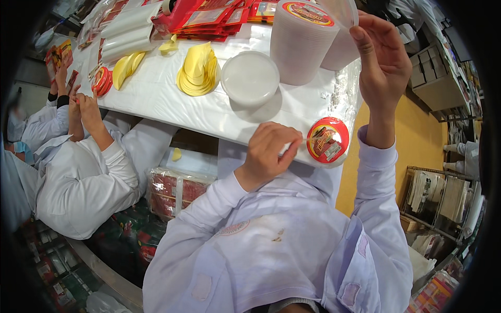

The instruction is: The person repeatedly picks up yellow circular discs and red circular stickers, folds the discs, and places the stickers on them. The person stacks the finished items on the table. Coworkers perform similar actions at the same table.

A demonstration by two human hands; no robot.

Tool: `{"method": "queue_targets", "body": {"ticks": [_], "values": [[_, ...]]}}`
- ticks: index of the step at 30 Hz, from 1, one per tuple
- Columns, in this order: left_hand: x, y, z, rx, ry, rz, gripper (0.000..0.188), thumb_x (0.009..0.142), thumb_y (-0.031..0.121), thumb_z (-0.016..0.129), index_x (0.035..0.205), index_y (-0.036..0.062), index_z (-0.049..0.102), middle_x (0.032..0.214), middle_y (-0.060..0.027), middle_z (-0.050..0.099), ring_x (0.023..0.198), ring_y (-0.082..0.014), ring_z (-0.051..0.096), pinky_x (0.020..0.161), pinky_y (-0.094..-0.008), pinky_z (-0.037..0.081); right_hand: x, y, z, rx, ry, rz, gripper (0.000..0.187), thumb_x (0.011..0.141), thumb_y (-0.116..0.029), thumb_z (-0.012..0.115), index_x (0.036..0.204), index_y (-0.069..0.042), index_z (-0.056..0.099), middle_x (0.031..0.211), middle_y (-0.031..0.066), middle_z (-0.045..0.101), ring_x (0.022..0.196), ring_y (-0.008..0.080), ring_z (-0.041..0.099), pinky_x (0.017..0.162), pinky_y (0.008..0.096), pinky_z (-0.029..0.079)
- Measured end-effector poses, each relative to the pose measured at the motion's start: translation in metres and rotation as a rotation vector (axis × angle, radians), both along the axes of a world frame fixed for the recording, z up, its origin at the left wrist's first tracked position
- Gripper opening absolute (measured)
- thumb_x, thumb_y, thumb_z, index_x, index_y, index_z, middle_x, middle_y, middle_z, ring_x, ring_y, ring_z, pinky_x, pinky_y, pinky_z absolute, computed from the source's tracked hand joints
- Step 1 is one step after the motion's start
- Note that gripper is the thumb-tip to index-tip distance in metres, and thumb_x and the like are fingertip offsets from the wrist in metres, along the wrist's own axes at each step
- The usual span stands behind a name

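My right hand [385, 60] is raised at the table's right side, thumb and fingers pinching the edge of a translucent round plastic lid [342, 11]. Close by stands a tall stack of translucent lids [301, 52], a red-and-yellow round label on its top; another stack is partly hidden behind it. My left hand [269, 152] rests at the table's near edge with curled fingers; whatever they hold, if anything, is hidden. Just right of it lies a clear lid with a round red label [327, 140]. A whitish round lid or tub [250, 78] sits left of the tall stack.
Fanned yellow paper discs [198, 73] and red packets [209, 18] lie on the white-covered table [156, 88]. At left, a person in white [88, 177] works with red round labels [103, 82] nearby. A wrapped bundle [177, 190] sits below; wire racks [436, 195] stand right.
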State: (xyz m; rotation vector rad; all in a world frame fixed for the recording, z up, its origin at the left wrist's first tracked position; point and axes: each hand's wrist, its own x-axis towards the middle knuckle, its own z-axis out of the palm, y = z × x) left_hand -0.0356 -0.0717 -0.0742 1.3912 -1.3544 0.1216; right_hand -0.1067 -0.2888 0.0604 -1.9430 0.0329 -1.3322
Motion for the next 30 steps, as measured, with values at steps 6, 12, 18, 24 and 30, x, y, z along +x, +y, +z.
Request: {"method": "queue_targets", "body": {"ticks": [6, 12, 18, 24, 30], "values": [[0.036, -0.001, 0.031, -0.124, 1.013, 0.041, 0.018, 0.101, 0.016, 0.069, 0.114, 0.0041, 0.065, 0.105, -0.0039, 0.071, 0.097, -0.0154, 0.067, 0.091, -0.0284, 0.052, 0.012, -0.031, -0.004, -0.542, 0.543, -0.311, 0.026, 0.09, -0.012, 0.076, 0.115, -0.01, 0.068, 0.116, 0.004, 0.073, 0.109, 0.0238, 0.068, 0.099, 0.0376, 0.044], [0.052, 0.005, 0.07, -0.194, 1.552, -0.186, 0.034, 0.102, 0.025, 0.068, 0.127, 0.0055, 0.057, 0.117, -0.0054, 0.066, 0.11, -0.0164, 0.065, 0.094, -0.0351, 0.055, 0.004, -0.011, -0.01, -0.663, 0.494, -0.406, 0.034, 0.083, -0.023, 0.083, 0.113, -0.011, 0.071, 0.115, 0.0026, 0.073, 0.109, 0.0213, 0.065, 0.1, 0.0376, 0.04], [0.032, 0.012, 0.073, -0.219, 1.257, -0.146, 0.028, 0.099, 0.024, 0.072, 0.118, 0.0057, 0.061, 0.113, -0.0027, 0.067, 0.103, -0.0112, 0.064, 0.09, -0.0286, 0.053, 0.002, 0.073, -0.007, -0.157, 0.318, 0.043, 0.04, 0.078, -0.023, 0.087, 0.114, -0.012, 0.074, 0.111, 0.0002, 0.075, 0.091, 0.0176, 0.069, 0.08, 0.0309, 0.044], [0.021, 0.019, 0.084, -0.295, 1.197, -0.22, 0.027, 0.103, 0.024, 0.066, 0.12, 0.0047, 0.06, 0.113, -0.0034, 0.065, 0.102, -0.0116, 0.062, 0.092, -0.0288, 0.05, 0.008, 0.1, -0.028, -0.097, 0.141, 0.079, 0.027, 0.075, -0.003, 0.083, 0.099, -0.009, 0.075, 0.093, 0.003, 0.073, 0.084, 0.0184, 0.069, 0.076, 0.0307, 0.048], [0.016, 0.019, 0.072, -0.357, 0.811, -0.129, 0.026, 0.1, 0.019, 0.07, 0.118, 0.0031, 0.06, 0.113, -0.005, 0.062, 0.102, -0.0119, 0.06, 0.092, -0.0272, 0.049, 0.012, 0.118, -0.03, 0.315, 0.065, 0.266, 0.022, 0.076, -0.003, 0.084, 0.096, -0.003, 0.075, 0.091, 0.0056, 0.072, 0.083, 0.0175, 0.067, 0.074, 0.0297, 0.052]]}}
